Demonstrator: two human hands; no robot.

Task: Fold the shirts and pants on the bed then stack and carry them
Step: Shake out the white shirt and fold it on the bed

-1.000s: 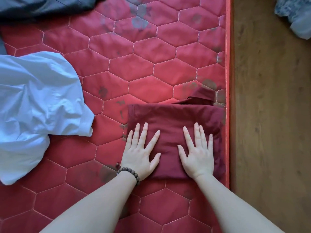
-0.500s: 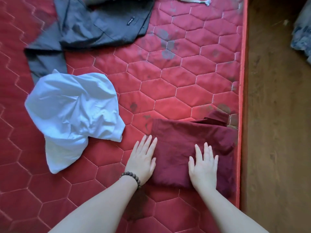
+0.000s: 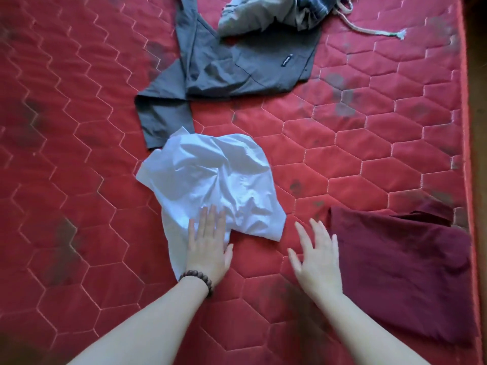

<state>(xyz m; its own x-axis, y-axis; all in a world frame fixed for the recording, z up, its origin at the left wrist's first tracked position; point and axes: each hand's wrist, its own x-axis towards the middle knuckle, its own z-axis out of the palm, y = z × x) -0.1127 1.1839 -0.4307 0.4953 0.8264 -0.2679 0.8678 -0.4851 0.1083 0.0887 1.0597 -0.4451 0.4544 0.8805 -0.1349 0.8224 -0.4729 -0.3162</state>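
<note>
So we're looking down at a red quilted mattress (image 3: pixel 342 159) with a hexagon stitch pattern and a bunch of dark smudges on it, and a strip of brown floor (image 3: pixel 481 127) runs along the right edge.

Our left hand (image 3: pixel 208 248) lies flat, fingers straight and close together, with the fingertips on the near edge of a crumpled white shirt (image 3: pixel 210 180) in the middle of the bed. It's not gripping anything, just resting on the fabric. There's a dark beaded bracelet (image 3: pixel 198 279) on that wrist.

Our right hand (image 3: pixel 317 259) is open too, fingers spread and a bit blurry, over bare mattress between the white shirt and the folded maroon garment (image 3: pixel 403 272). It holds nothing. We can't tell if it's touching the mattress or just above it.

The maroon piece sits flat by the right edge of the bed, just beside our right hand. Farther up there's a gray shirt (image 3: pixel 232 64) spread out unfolded, one sleeve reaching down to just behind the white shirt. At the top edge a lighter gray-green garment (image 3: pixel 253 17) is bunched up, overlapping the gray shirt, and a pale drawstring cord (image 3: pixel 369 30) trails off to the right.
</note>
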